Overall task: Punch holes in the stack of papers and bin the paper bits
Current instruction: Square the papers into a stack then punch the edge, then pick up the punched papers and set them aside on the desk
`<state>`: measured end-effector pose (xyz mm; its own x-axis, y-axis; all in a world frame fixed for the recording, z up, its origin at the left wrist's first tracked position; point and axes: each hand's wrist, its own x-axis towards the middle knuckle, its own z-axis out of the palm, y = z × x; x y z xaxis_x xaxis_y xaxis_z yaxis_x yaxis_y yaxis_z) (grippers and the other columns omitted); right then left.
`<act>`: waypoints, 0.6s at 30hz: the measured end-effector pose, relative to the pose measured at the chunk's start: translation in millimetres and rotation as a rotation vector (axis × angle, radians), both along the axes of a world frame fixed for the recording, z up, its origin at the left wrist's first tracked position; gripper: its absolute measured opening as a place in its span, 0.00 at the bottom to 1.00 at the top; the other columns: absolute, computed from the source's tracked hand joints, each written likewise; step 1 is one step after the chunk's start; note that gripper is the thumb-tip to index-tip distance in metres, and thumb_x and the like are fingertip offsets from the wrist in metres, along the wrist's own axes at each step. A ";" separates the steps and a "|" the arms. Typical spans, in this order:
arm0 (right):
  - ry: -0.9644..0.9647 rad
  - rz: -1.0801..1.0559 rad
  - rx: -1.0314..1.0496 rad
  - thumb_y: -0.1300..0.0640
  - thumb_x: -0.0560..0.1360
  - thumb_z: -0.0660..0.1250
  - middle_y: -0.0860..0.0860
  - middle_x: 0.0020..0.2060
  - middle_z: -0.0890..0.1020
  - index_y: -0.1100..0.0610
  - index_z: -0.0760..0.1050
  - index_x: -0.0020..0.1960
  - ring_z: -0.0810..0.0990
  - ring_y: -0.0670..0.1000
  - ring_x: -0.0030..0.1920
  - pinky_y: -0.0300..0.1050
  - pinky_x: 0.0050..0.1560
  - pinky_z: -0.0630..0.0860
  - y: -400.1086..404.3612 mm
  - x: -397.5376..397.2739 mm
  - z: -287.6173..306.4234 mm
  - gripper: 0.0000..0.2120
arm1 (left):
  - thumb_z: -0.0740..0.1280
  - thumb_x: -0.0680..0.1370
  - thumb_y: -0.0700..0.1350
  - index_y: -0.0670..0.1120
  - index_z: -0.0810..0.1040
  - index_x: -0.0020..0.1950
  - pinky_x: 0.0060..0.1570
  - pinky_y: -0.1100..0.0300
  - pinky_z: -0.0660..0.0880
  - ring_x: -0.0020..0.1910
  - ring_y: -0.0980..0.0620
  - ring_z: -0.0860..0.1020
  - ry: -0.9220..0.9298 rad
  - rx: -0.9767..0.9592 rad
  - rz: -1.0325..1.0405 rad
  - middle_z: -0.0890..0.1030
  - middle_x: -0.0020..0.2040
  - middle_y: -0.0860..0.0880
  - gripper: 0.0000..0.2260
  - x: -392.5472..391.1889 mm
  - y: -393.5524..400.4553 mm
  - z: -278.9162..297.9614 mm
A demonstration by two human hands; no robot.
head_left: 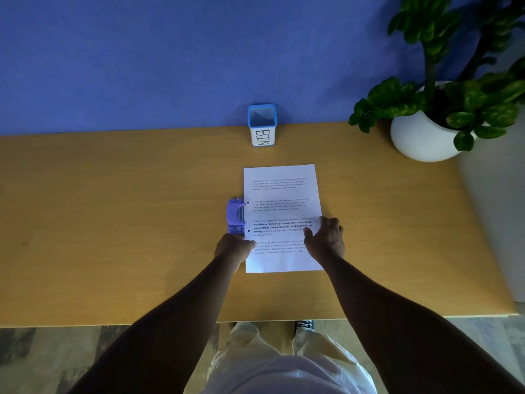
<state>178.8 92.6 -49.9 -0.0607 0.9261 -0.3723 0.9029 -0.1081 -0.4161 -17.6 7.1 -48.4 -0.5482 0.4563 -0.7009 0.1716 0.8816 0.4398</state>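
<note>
Looks like an office corner: a wooden counter [113, 223] against a blue wall [142, 52], printed papers [281, 194], a purple hole punch [235, 216], a potted plant [437, 103], a small container labelled "BIN" [262, 129].

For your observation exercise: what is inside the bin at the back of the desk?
The bin is open-topped; only its shadowed inner walls show. Its bottom is hidden by the near wall, so any paper bits inside cannot be seen.
</note>
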 end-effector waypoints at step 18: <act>0.062 -0.134 -0.074 0.49 0.78 0.64 0.60 0.66 0.69 0.62 0.66 0.70 0.69 0.61 0.65 0.54 0.62 0.70 11.5 19.0 6.0 0.26 | 0.66 0.79 0.41 0.46 0.80 0.63 0.44 0.60 0.77 0.47 0.55 0.81 -0.263 0.316 -0.060 0.84 0.54 0.51 0.13 25.6 12.6 13.1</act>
